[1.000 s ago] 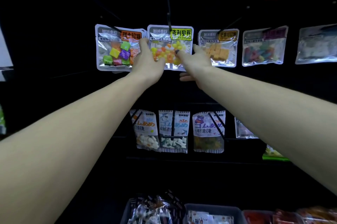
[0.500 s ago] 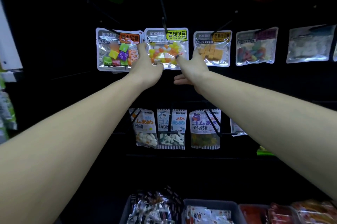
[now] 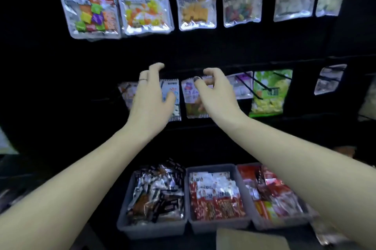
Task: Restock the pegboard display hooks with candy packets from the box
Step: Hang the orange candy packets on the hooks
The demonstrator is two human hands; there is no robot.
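Both hands hold nothing, left hand (image 3: 151,99) spread loose and right hand (image 3: 215,95) loosely curled, below the yellow-label packet (image 3: 145,8), probably free to fetch more stock.

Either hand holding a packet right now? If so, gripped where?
Nothing held. The left hand and right hand are both loosely open in front of the lower row of hanging packets, fingers around nothing.
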